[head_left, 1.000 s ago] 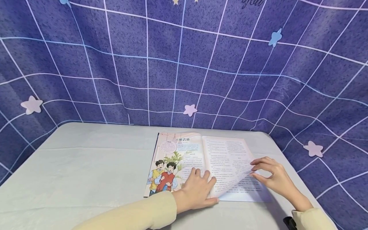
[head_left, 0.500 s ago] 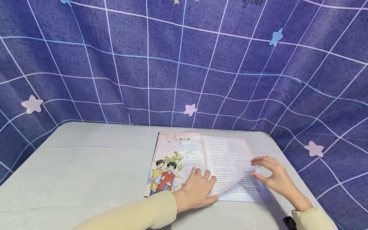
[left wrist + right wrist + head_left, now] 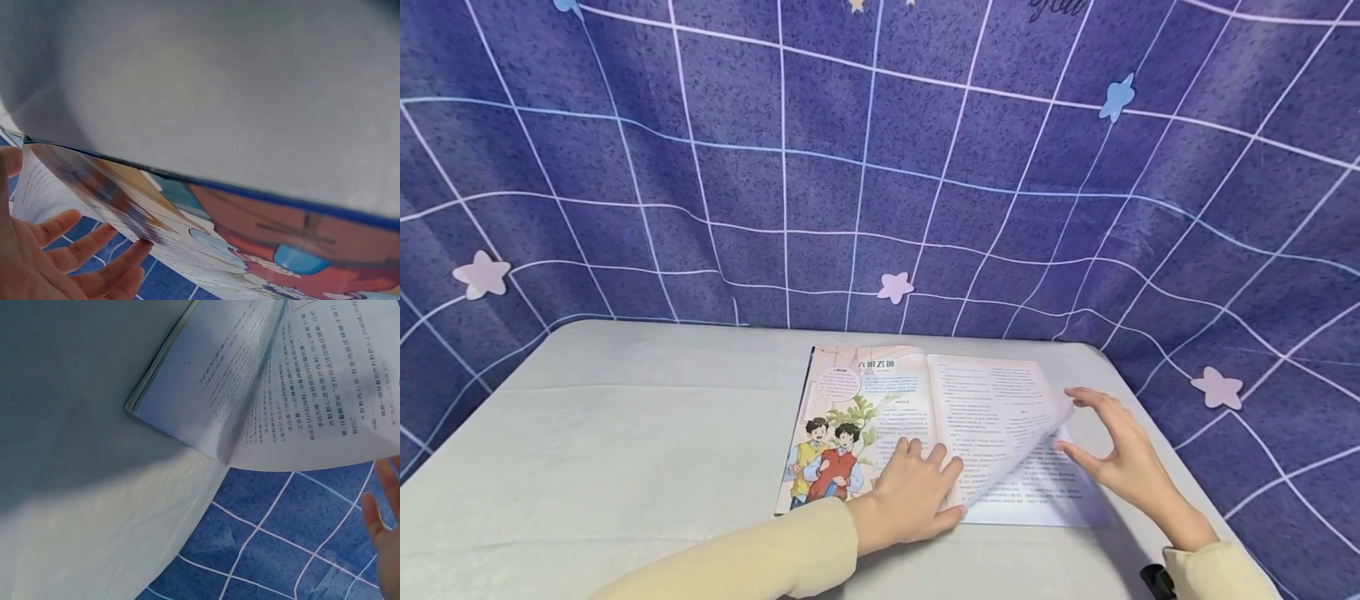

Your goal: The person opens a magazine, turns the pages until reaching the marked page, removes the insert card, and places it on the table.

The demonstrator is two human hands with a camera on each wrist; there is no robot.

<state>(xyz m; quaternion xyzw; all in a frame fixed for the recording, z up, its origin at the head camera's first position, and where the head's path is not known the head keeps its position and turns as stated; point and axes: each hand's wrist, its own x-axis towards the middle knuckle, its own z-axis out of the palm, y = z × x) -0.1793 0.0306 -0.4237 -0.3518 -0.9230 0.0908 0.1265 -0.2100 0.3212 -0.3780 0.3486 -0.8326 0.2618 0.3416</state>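
A magazine lies spread on the table, its left page showing two cartoon figures and its right side filled with text. My left hand rests with spread fingers on the lower part of the left page by the fold; the left wrist view shows these fingers too. At the right edge, a loose leaf curls up from its lower corner, baring the page beneath. My right hand touches that leaf's edge with its fingertips, thumb held apart below. In the right wrist view the raised leaf bends over the lower page.
A pale grey cloth covers the table. Behind and beside it hangs a blue curtain with a grid of lines and star shapes. The table's right edge runs close by the right hand.
The right fingers have moved up and spread away from the thumb, and the leaf's corner has risen higher with them. The left hand stays on the magazine.
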